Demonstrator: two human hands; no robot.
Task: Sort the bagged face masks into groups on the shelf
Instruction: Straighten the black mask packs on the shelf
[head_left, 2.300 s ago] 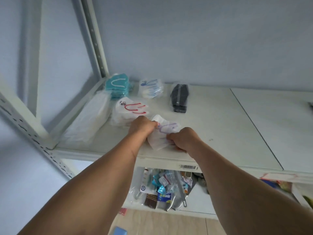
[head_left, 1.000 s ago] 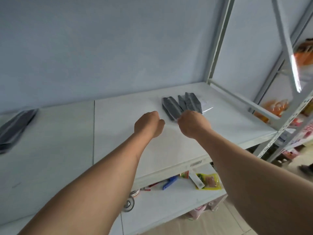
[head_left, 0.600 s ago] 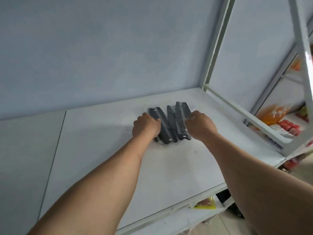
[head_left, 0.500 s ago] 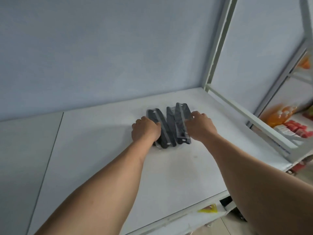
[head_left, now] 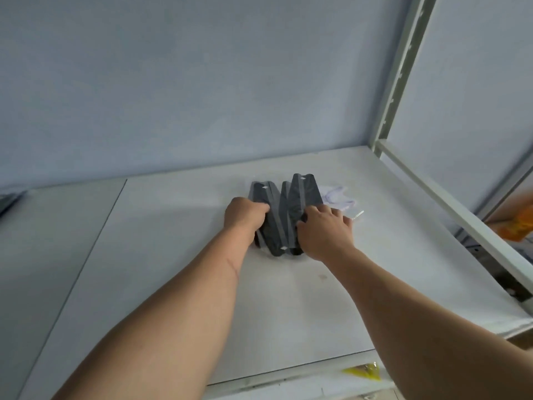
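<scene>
matt dark cloth masks (head_left: 290, 215), smooth white shelf (head_left: 178, 255), painted metal upright (head_left: 399, 73)

Bagged masks (head_left: 284, 215) lie on the shelf (head_left: 173, 255), between left hand (head_left: 242, 215) and right hand (head_left: 324, 232).
</scene>
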